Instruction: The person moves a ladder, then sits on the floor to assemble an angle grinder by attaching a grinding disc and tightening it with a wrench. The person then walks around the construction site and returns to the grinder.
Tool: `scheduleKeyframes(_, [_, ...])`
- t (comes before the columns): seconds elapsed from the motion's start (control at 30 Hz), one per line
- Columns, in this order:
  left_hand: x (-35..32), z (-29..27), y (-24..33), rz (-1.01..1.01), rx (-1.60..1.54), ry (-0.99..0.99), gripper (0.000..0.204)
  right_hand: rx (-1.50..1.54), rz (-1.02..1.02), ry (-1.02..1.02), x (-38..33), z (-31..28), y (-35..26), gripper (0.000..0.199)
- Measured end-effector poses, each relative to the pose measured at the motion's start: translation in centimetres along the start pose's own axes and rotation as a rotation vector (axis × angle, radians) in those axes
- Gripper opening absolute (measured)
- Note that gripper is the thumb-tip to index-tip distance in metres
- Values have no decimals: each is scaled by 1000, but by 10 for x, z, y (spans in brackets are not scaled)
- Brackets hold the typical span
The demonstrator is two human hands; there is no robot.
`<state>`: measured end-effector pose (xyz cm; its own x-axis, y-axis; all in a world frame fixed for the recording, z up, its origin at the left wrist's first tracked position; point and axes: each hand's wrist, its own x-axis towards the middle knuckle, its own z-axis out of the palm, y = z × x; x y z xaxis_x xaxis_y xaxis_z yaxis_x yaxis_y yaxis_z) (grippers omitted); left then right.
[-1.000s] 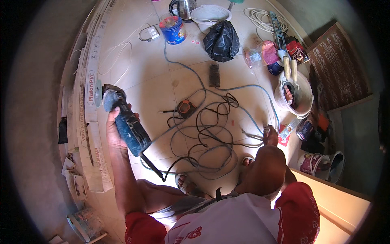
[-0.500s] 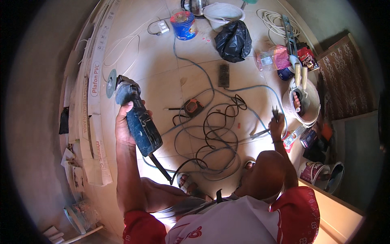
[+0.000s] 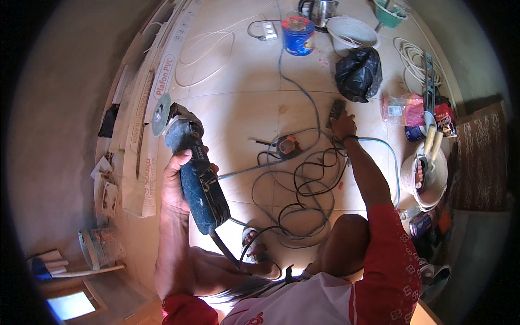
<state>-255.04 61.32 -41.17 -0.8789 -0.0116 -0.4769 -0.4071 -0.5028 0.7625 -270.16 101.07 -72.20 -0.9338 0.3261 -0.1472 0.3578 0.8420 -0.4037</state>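
My left hand (image 3: pixel 177 165) is wrapped around the blue-and-black body of an angle grinder (image 3: pixel 201 189), raised above the floor. The grinder's thin disc (image 3: pixel 161 115) faces left, and its black cord drops toward my foot. Reaching forward, my right hand (image 3: pixel 343 125) is at the near end of a dark oblong block (image 3: pixel 336 110) on the tiles, fingers curled. What those fingers grip is hidden. Coiled black cord (image 3: pixel 300 187) reaches up to just below that hand. An orange-and-black tape measure (image 3: pixel 288 147) lies left of it.
Ahead are a blue tub (image 3: pixel 298 42), a white socket strip (image 3: pixel 269 31), a pale basin (image 3: pixel 353 35) and a black plastic bag (image 3: pixel 358 75). A bucket (image 3: pixel 431 189) with wooden-handled trowels stands right. Long cartons (image 3: pixel 142 146) line the left wall. Grey-blue cable crosses the floor.
My right hand has gone from beside the trowel bucket forward and left to the dark block. My left hand keeps hold of the grinder. The whole view has shifted.
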Motion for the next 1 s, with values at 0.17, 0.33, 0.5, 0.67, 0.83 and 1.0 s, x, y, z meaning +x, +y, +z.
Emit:
scheduleKeyframes(0.17, [-10,-12,4,-9,-8,35,47,-66,-51,-40,-15,9,-11,79])
scheduleKeyframes(0.33, [0,-3,3,-47,-24,-4,44,51,-11,-27,-10,9,0,60])
scheduleKeyframes(0.5, [4,1,-4,-57,13,-69,42,1209,102,-407,-41,-38,58,30])
scheduleKeyframes(0.67, [19,11,-13,-54,63,-162,49,1778,420,-544,-155,-65,146,47])
scheduleKeyframes(0.83, [24,27,-20,-57,19,-252,49,2020,522,-480,-263,-33,217,49])
scheduleKeyframes(1.0, [28,47,-31,-105,3,-315,46,1835,844,-31,-298,0,256,29])
